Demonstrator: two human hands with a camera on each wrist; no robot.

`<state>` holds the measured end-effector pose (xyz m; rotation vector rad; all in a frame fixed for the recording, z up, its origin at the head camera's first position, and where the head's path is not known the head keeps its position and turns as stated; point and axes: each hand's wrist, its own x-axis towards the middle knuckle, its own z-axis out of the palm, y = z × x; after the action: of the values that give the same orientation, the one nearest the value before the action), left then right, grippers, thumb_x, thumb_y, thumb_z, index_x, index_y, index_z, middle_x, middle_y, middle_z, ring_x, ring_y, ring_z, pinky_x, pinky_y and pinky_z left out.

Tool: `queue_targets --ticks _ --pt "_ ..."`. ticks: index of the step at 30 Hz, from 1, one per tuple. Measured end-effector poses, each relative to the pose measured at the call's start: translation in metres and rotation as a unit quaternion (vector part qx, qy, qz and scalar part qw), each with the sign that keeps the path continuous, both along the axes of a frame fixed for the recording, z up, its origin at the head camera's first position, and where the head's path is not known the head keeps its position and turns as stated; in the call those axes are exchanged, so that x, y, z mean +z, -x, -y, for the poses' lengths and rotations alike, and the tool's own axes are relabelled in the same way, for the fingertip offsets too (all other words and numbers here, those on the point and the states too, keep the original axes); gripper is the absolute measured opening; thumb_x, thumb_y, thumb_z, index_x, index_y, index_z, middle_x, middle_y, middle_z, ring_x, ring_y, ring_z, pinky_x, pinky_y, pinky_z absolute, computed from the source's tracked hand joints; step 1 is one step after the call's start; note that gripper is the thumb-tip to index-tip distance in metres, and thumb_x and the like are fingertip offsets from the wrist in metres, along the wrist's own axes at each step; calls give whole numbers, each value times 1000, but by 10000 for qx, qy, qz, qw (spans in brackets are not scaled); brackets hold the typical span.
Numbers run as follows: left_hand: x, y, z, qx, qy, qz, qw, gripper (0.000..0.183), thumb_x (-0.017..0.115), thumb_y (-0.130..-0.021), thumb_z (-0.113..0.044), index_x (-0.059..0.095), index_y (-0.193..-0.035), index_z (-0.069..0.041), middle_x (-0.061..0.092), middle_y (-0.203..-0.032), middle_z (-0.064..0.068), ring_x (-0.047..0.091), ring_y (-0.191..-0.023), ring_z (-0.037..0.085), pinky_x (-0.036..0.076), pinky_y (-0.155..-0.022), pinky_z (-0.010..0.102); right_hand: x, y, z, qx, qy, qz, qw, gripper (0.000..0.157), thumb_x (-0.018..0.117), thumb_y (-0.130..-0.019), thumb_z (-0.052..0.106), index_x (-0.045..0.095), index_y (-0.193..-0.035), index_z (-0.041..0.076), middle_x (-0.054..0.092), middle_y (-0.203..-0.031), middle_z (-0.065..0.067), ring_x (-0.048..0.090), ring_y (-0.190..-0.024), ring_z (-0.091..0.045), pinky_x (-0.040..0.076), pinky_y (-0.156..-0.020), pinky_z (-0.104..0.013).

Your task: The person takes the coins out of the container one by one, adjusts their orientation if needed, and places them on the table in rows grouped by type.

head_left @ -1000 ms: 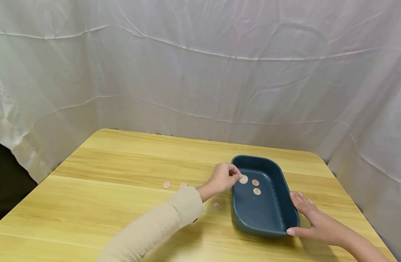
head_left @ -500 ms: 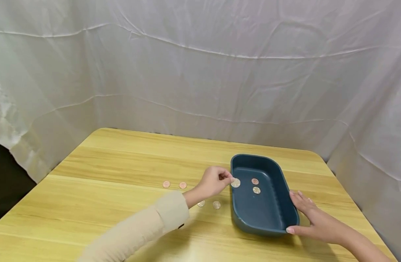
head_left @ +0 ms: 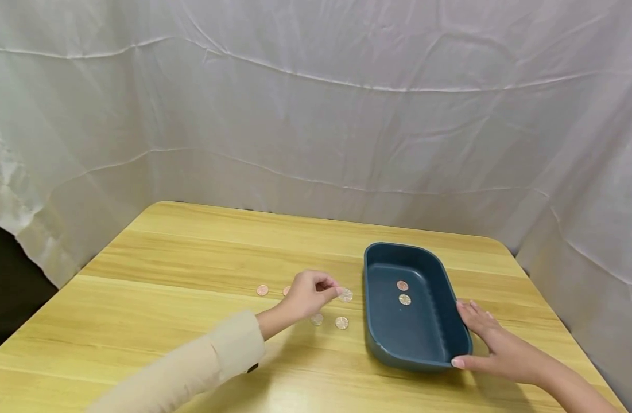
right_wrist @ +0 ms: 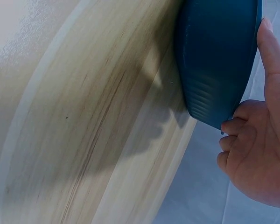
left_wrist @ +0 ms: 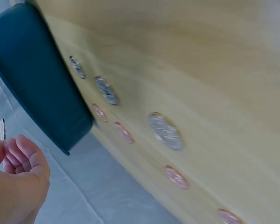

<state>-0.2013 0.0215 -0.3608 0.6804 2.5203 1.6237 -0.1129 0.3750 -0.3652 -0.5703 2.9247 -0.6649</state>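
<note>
My left hand (head_left: 307, 295) pinches a silver coin (head_left: 345, 295) between thumb and fingertips, above the table left of the blue tray (head_left: 419, 358). In the left wrist view that coin (left_wrist: 3, 129) shows nearly edge-on. A copper coin (head_left: 402, 285) and a pale coin (head_left: 404, 299) lie inside the tray. At its near right corner rests my right hand (head_left: 493, 350), thumb on the rim and extended fingers along the outer side. Two silver coins, one (head_left: 341, 323) nearer the tray, lie below my left hand, and a copper coin (head_left: 262, 290) lies farther left.
Several silver and copper coins, such as one large silver coin (left_wrist: 165, 130), lie spread over the wooden table (head_left: 202, 246) in the left wrist view. A pale cloth (head_left: 316, 115) hangs behind the table and at both sides.
My left hand has moved left with the silver coin, from over the tray to above the table. The right hand and the tray have stayed in place.
</note>
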Motion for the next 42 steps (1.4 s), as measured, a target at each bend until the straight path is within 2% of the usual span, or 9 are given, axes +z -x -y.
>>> queue_targets --ticks 5,10,24,30,35,37,38,41,42 --pt "-3 -2 16 69 23 350 9994 13 62 -84 -12 67 -82 -1 63 -76 16 49 -59 9 42 -53 17 1 0 1 25 -9 -8 10000 92 68 -77 32 13 -142 -3 17 -143 -33 -19 -114 28 -16 -85 5" --pt "-6 -4 32 197 64 473 9987 12 62 -84 -11 66 -82 0 63 -77 15 51 -60 9 45 -54 18 1 0 1 75 -31 -96 9999 92 69 -77 32 14 -142 -4 19 -142 -34 -19 -115 27 -16 -87 5" --pt "-17 -1 81 843 406 445 9946 11 62 -83 -9 66 -82 2 64 -76 15 51 -60 10 44 -53 18 0 1 1 62 -18 -114 9999 91 68 -77 31 13 -143 -1 18 -143 -33 -19 -115 27 -17 -88 4" --pt "-23 -4 103 1080 730 726 9888 11 60 -84 -7 65 -81 3 59 -69 8 46 -58 10 39 -50 16 2 2 1 130 -104 -250 9995 92 70 -76 32 15 -142 -3 21 -141 -34 -19 -116 27 -14 -88 6" --pt "-28 -7 111 1313 1050 1036 9803 11 59 -83 -4 64 -76 2 58 -68 6 44 -56 10 38 -50 16 2 2 0 136 -98 -262 9995 92 70 -75 31 16 -142 -4 22 -141 -34 -19 -116 27 -13 -87 6" --pt "-29 -7 113 1390 1151 1130 9771 12 59 -83 -3 63 -73 2 61 -71 7 45 -56 10 39 -51 18 1 2 0 99 2 -151 9998 92 70 -76 30 15 -142 -3 20 -142 -33 -18 -116 27 -17 -90 2" --pt "-30 -8 114 1423 1216 1169 9753 12 59 -83 -3 62 -72 2 62 -73 8 45 -56 11 40 -52 19 0 1 0 71 73 -79 9999 92 69 -76 30 14 -142 -2 19 -142 -33 -19 -117 26 -19 -96 -4" --pt "-31 -8 115 1545 1409 1216 9703 16 60 -82 -3 60 -66 0 65 -78 8 46 -58 12 41 -54 21 -2 1 -1 -37 360 215 9991 92 69 -77 29 12 -143 1 14 -144 -32 -22 -127 11 -19 -108 -35" --pt "-31 -8 116 1574 1503 1221 9684 19 61 -82 -3 59 -63 0 65 -79 8 46 -58 12 41 -55 22 -2 1 -1 -60 467 295 9985 92 69 -77 28 11 -144 1 13 -145 -32 -22 -133 -1 -16 -106 -48"
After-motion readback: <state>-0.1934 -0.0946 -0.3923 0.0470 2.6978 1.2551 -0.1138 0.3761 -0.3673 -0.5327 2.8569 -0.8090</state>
